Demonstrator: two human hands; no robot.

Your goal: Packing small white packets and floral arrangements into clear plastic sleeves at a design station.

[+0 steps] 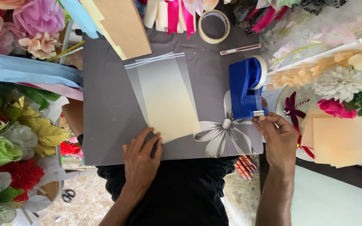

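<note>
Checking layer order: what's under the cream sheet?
Under the cream sheet, clear film shows past its top and left edges, lying on the grey board. The left hand presses its near corner. Anything beneath the middle is hidden.

Single head camera, looking steeply down, close over grey board.

Board grey, printed with a pale silver bow. Sheet cream over frosted clear film. Dispenser bright blue, white tape. Ribbons magenta. Scissors black. Flowers red, green, yellow, white.
</note>
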